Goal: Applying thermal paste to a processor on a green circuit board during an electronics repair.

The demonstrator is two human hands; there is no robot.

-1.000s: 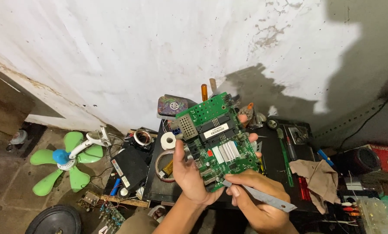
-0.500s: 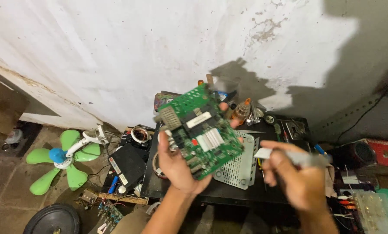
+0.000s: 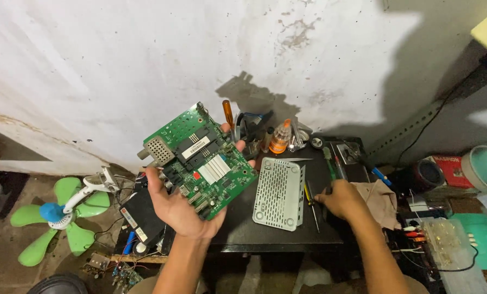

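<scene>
Two bare hands work over a small black table: the left hand cradles a green circuit board from beneath, palm up, fingers curled round its edges, lifting it above the table's left side. The right hand rests knuckles-up on the table's right edge among thin tools; its grip cannot be told. Between them lies a white perforated cover. A tan cloth sits just beside the right hand, bottles stand by the wall, and a green fan lies on the floor
</scene>
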